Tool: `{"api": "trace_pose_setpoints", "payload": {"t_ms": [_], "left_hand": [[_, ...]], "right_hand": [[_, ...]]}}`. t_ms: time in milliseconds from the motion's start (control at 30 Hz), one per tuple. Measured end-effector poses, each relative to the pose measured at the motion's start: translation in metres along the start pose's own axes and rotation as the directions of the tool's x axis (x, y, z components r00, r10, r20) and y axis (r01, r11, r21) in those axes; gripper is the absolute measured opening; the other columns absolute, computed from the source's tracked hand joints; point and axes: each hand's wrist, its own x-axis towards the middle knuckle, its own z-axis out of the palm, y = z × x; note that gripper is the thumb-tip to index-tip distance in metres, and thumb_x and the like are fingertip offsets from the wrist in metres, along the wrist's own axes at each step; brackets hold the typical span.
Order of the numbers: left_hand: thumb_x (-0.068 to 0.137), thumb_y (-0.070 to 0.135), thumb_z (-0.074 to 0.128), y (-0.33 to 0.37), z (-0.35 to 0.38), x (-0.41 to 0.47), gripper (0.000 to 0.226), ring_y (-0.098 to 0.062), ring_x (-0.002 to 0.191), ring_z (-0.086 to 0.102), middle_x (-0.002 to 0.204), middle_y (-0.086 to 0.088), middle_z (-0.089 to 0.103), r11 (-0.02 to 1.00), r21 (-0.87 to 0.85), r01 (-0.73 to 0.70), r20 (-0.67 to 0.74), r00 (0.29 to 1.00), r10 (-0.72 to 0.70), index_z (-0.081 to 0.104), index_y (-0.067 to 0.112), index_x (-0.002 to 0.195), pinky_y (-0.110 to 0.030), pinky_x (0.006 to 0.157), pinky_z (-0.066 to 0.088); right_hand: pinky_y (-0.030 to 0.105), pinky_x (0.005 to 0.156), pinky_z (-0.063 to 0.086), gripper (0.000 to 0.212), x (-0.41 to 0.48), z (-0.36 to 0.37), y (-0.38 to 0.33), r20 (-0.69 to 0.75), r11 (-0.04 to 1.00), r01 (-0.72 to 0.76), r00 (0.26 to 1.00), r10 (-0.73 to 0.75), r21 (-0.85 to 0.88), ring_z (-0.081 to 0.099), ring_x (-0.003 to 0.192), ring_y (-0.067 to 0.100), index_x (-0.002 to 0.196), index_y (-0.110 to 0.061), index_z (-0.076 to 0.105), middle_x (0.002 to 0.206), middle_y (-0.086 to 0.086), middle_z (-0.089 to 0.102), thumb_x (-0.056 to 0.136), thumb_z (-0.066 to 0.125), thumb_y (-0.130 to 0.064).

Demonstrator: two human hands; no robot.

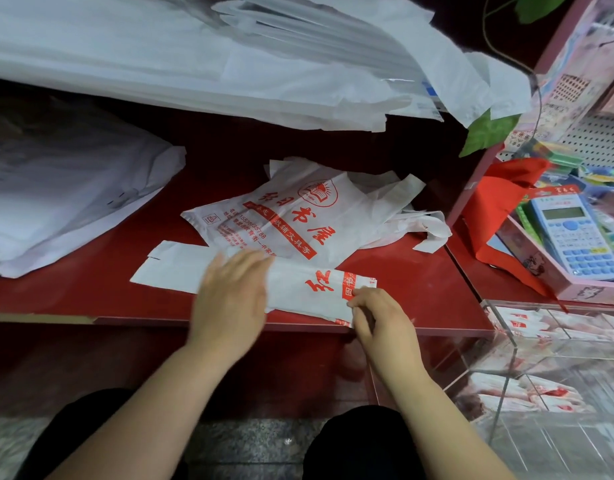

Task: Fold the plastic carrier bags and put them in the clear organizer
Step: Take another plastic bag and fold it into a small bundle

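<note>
Pressing bag [309, 289] with flat left fingers [246, 268], right fingers [359, 296] pinching; organizer [505, 341] holds folded bags [534, 393].

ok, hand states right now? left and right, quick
Left hand: open, pressing flat on the folded bag.
Right hand: closed, pinching the folded bag's right end.

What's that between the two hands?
The head view shows the folded white bag, red print up, stretching from the left hand to the right hand.
</note>
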Motion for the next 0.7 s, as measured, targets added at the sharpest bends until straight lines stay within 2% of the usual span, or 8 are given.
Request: {"api": "trace_pose_setpoints", "payload": {"t_ms": [100,167,400,467,500,567,633,700], "left_hand": [[0.101,0.023,0.026,0.039,0.018,0.017,0.051,-0.010,0.143,0.003,0.156,0.003,0.008,0.990,-0.084,-0.114,0.201,0.971,0.129,0.009,0.020,0.149,-0.027,0.113,-0.006],[0.102,0.030,0.019,0.047,0.031,0.024,0.052,-0.010,0.143,-0.005,0.157,0.004,-0.002,0.990,-0.045,-0.133,0.340,0.930,0.140,-0.001,0.022,0.149,-0.029,0.113,-0.009],[0.099,0.046,0.010,0.007,0.028,0.023,0.058,-0.011,0.142,-0.015,0.155,0.002,-0.013,0.988,0.111,-0.106,0.491,0.870,0.038,-0.008,0.022,0.148,-0.032,0.112,-0.011],[0.096,0.053,0.012,-0.011,0.021,0.022,0.064,-0.010,0.141,-0.015,0.155,0.003,-0.014,0.990,0.120,-0.071,0.494,0.870,0.002,-0.009,0.022,0.148,-0.032,0.112,-0.011],[0.093,0.060,0.013,-0.019,0.017,0.022,0.070,-0.009,0.141,-0.015,0.155,0.004,-0.014,0.991,0.118,-0.069,0.497,0.868,0.001,-0.008,0.023,0.148,-0.031,0.113,-0.011],[0.071,0.085,0.004,-0.033,0.010,0.018,0.097,-0.008,0.141,-0.012,0.155,0.007,-0.012,0.990,0.098,-0.101,0.490,0.871,0.040,-0.004,0.026,0.148,-0.029,0.112,-0.009],[0.033,0.095,-0.018,-0.047,-0.001,0.010,0.132,-0.005,0.141,-0.007,0.153,0.016,-0.008,0.990,0.045,-0.131,0.477,0.874,0.094,0.001,0.033,0.148,-0.024,0.111,-0.006],[0.032,0.096,-0.015,-0.062,-0.007,0.004,0.129,-0.001,0.140,0.007,0.147,0.022,0.001,0.979,0.010,-0.202,0.397,0.900,0.182,0.013,0.039,0.144,-0.022,0.108,0.004]], "right_hand": [[0.029,0.065,0.044,0.016,0.000,0.000,0.000,0.004,1.000,0.028,1.000,-0.028,-0.003,0.062,0.080,0.031,0.079,-0.003,0.064,0.086,0.008,0.065,0.074,0.050,-0.005],[0.028,0.066,0.044,0.015,-0.001,-0.001,0.001,0.006,0.999,0.046,0.999,-0.045,-0.003,0.062,0.079,0.031,0.079,-0.004,0.064,0.086,0.007,0.065,0.074,0.050,-0.004],[0.024,0.064,0.044,0.022,-0.002,0.001,0.006,-0.013,0.993,0.102,0.995,-0.103,-0.061,0.064,0.074,0.027,0.078,-0.008,0.064,0.086,0.004,0.067,0.079,0.044,-0.015],[0.026,0.073,0.048,0.026,-0.005,0.000,0.008,0.008,0.988,0.128,0.992,-0.128,-0.088,0.062,0.081,0.022,0.082,-0.008,0.066,0.091,0.005,0.068,0.081,0.043,-0.022],[0.029,0.085,0.048,0.031,-0.006,-0.001,0.011,0.035,0.983,0.145,0.989,-0.142,-0.112,0.060,0.089,0.018,0.086,-0.009,0.067,0.096,0.005,0.069,0.082,0.044,-0.029],[0.036,0.099,0.036,0.041,-0.009,-0.007,0.018,0.120,0.973,0.195,0.976,-0.181,-0.121,0.052,0.105,0.014,0.095,-0.010,0.068,0.108,0.006,0.067,0.078,0.050,-0.042],[0.030,0.101,0.034,0.038,-0.007,-0.014,0.026,0.172,0.955,0.279,0.950,-0.260,-0.096,0.047,0.110,0.015,0.099,-0.017,0.065,0.110,0.008,0.067,0.073,0.053,-0.043],[0.028,0.091,0.040,0.026,-0.001,-0.022,0.028,0.145,0.935,0.338,0.936,-0.322,-0.107,0.051,0.104,0.015,0.092,-0.022,0.065,0.101,0.007,0.070,0.073,0.051,-0.033]]}}
